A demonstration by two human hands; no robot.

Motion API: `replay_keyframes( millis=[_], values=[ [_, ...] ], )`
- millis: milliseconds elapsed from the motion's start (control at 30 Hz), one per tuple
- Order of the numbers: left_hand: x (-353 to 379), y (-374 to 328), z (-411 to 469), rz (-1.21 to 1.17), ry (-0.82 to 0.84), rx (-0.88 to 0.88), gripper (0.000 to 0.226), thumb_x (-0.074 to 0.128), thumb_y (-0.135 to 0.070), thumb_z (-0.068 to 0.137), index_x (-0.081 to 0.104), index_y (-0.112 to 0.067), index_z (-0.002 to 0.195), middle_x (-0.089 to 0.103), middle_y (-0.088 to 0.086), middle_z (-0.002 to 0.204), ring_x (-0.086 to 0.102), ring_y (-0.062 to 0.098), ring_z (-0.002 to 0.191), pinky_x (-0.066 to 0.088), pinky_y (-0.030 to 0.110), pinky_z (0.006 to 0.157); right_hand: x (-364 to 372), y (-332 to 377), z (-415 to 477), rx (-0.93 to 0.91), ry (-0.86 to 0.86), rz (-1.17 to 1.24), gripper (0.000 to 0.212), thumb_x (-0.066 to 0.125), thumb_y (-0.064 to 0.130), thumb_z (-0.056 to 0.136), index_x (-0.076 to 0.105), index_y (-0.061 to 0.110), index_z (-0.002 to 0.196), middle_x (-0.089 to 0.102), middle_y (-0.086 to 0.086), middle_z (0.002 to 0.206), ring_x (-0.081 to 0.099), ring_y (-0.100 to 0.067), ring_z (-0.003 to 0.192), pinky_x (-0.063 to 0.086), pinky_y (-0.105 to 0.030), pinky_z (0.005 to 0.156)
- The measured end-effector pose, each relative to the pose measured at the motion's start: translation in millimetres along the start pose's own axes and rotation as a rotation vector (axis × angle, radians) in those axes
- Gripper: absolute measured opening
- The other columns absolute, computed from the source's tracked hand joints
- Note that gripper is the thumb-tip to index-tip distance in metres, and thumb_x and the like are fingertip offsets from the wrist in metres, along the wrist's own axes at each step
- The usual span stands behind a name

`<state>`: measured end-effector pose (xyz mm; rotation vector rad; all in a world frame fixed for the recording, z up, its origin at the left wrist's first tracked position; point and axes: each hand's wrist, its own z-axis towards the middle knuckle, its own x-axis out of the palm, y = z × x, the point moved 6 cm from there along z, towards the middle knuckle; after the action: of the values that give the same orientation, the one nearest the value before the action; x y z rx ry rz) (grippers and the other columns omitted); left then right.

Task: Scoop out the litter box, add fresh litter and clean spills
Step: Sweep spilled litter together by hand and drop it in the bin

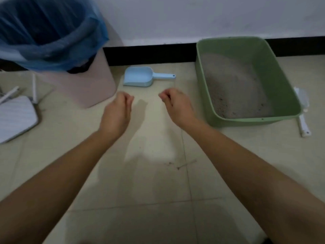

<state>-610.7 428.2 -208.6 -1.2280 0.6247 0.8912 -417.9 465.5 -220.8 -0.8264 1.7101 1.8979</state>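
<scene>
The litter box (284,74) is a pale green rectangular tub with rounded corners. It sits on the tiled floor (149,191) at the right, with its far end against the black baseboard (149,53). Grey-beige litter (233,88) fills the bottom unevenly: it is banked high against the left wall and slopes down toward the right, with a few dark specks near the front.

A light blue scoop (139,76) lies flat on the floor between the box and a pink trash bin (84,85) lined with a blue bag (52,32). Its handle points right, toward the box, and nothing touches it.

Both bare forearms reach forward over the floor. The left hand (121,106) and the right hand (175,104) hover just short of the scoop and apart from each other. Each has its fingers loosely curled toward the thumb and holds nothing.

A white tool (303,124) sticks out from behind the right side of the box, partly hidden. A white striped object with thin rods (15,117) lies at the far left. A few dark crumbs (179,165) sit on a tile seam between the arms.
</scene>
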Motion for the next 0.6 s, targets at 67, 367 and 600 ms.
replay_keyframes(
  millis=[67, 367, 600],
  values=[
    [-71, 1, 44, -0.008, -0.239, 0.032, 0.03, 0.038, -0.029, 0.103, 0.051, -0.003, 0.101, 0.064, 0.022, 0.088, 0.06, 0.04, 0.079, 0.041, 0.043, 0.069, -11, 60, 45, -0.093, -0.137, 0.1, 0.027, 0.052, 0.032, 0.1, 0.067, 0.009, 0.095, 0.067, -0.005, 0.088, 0.06, -0.019, 0.085, 0.037, -0.026, 0.07],
    [-201, 91, 142, 0.198, -0.182, -0.273, 0.032, 0.044, -0.014, 0.098, 0.059, 0.004, 0.119, 0.063, 0.024, 0.116, 0.057, 0.038, 0.11, 0.048, 0.017, 0.086, 46, 253, 156, -0.365, 0.239, -0.199, 0.032, 0.048, 0.009, 0.098, 0.063, 0.01, 0.126, 0.062, -0.002, 0.128, 0.056, -0.018, 0.119, 0.042, -0.024, 0.099],
    [-163, 74, 94, 0.291, -0.38, -0.056, 0.058, 0.032, -0.036, 0.103, 0.032, 0.0, 0.148, 0.053, 0.02, 0.137, 0.046, 0.038, 0.128, 0.026, 0.049, 0.114, 9, 190, 115, -0.378, 0.15, -0.179, 0.047, 0.039, 0.031, 0.104, 0.04, 0.009, 0.145, 0.051, -0.014, 0.141, 0.047, -0.029, 0.129, 0.036, -0.035, 0.106]
  ],
)
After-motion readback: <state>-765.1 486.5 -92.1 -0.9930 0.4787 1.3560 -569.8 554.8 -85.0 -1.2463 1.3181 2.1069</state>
